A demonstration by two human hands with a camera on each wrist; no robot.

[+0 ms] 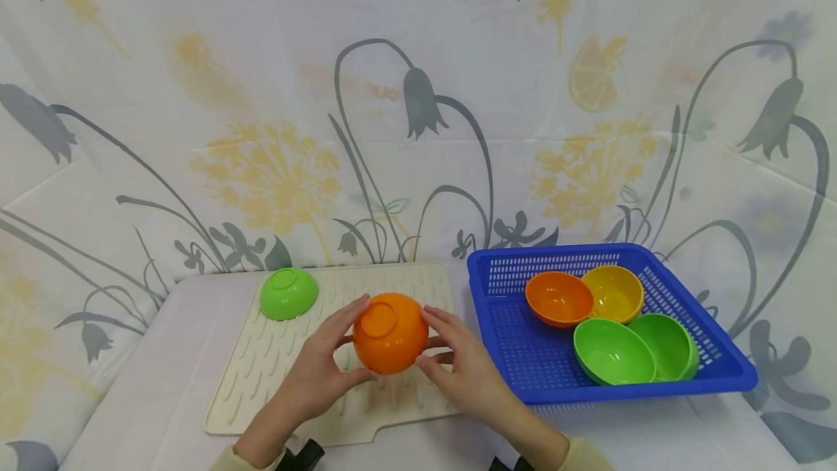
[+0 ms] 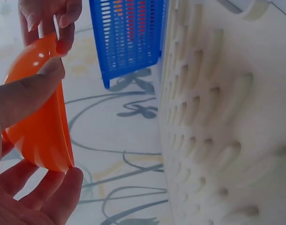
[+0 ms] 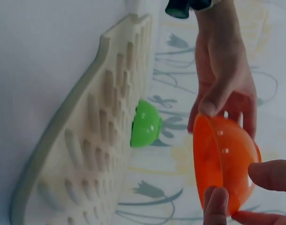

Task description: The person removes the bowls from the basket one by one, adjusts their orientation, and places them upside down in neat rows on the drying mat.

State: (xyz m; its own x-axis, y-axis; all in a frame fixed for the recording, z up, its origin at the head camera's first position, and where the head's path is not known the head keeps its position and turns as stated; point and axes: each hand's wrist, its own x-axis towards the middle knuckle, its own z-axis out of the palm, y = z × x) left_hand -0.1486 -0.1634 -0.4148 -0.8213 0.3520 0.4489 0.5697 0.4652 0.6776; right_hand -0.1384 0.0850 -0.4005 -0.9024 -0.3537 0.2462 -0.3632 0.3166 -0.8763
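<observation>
An orange bowl (image 1: 390, 336) is held upside down above the cream drying mat (image 1: 275, 362), its foot ring facing up. My left hand (image 1: 318, 363) grips its left side, thumb at the lower rim and fingers along the wall. On the opposite side my right hand (image 1: 463, 365) pinches the rim between thumb and fingers. The right wrist view shows the hollow of the orange bowl (image 3: 222, 161) turned down toward the mat. At the mat's far left corner a green bowl (image 1: 288, 294) lies upside down.
To the right stands a blue basket (image 1: 516, 387) with slotted walls. Inside are an orange bowl (image 1: 559, 299), a yellow bowl (image 1: 613, 294) and two green bowls (image 1: 615, 351), openings up or tilted. A flower-patterned cloth (image 1: 418, 187) hangs behind the table.
</observation>
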